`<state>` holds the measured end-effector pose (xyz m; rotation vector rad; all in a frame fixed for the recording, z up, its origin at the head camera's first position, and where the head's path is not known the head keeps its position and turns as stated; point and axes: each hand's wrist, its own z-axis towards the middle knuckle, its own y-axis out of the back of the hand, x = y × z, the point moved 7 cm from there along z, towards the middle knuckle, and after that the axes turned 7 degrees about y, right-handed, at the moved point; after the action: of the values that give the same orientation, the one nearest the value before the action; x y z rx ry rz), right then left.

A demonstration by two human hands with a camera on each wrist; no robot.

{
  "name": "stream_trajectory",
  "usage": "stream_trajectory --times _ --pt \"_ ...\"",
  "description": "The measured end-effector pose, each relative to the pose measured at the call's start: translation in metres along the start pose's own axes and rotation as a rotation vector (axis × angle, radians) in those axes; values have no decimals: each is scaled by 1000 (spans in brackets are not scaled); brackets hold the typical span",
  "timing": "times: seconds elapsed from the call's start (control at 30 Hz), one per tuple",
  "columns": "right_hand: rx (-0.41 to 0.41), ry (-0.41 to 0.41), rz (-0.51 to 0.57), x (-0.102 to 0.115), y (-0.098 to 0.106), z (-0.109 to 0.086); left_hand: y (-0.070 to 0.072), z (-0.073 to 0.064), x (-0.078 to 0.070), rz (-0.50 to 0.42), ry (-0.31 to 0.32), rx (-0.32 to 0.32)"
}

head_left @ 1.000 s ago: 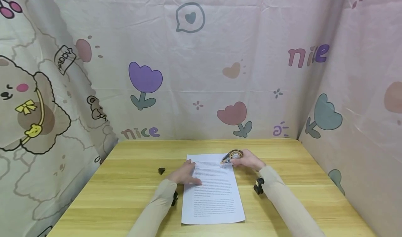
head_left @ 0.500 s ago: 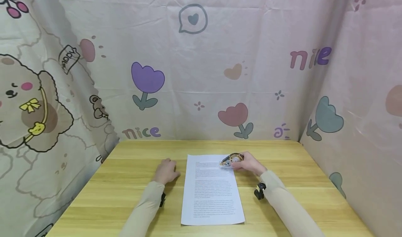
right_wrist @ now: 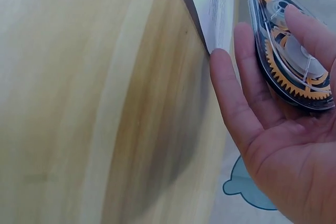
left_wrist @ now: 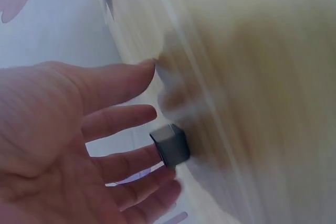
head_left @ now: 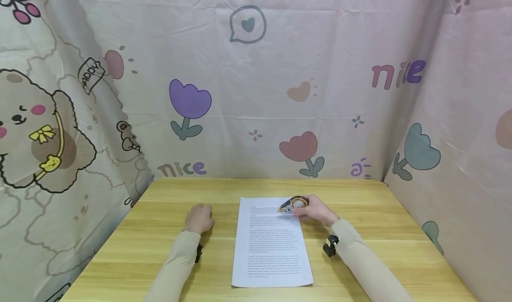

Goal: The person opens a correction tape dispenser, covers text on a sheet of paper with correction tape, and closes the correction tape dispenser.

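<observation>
A correction tape dispenser (right_wrist: pixel 296 51), clear with orange gears, is held between the thumb and fingers of my right hand (head_left: pixel 317 211). Its orange tip points left over the upper right of a printed sheet of paper (head_left: pixel 270 248). In the right wrist view two fingers stretch out below the dispenser, by the edge of the sheet. My left hand (head_left: pixel 198 219) is low over the table, left of the paper. A small dark cap-like piece (left_wrist: pixel 170 144) overlaps its fingertips in the left wrist view, the thumb apart from it; the head view hides this piece behind the hand.
Everything lies on a light wooden table (head_left: pixel 140 248). A patterned cloth (head_left: pixel 248 80) hangs along its back and both sides. Dark wrist devices (head_left: pixel 330 245) are strapped over the long sleeves.
My left hand has left the paper and moved left to where the small dark piece lay, covering it in the head view. My right hand stays at the sheet's upper right with the correction tape dispenser.
</observation>
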<state>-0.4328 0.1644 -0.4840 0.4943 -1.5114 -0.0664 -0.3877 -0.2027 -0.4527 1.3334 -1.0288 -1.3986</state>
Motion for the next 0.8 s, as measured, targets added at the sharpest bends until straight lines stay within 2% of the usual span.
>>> stream_trajectory --times 0.1,0.33,0.6,0.7,0.8 --pt "6 2 4 1 0 0 1 1 5 -33 18 18" --pt "66 34 53 4 -3 -2 3 3 8 -95 10 27" --pt "94 58 46 7 -4 -3 2 6 14 -153 58 33" --pt "94 65 33 10 -6 -5 3 6 13 -149 65 11" --pt "84 75 19 13 -7 -6 5 7 8 -162 31 -22"
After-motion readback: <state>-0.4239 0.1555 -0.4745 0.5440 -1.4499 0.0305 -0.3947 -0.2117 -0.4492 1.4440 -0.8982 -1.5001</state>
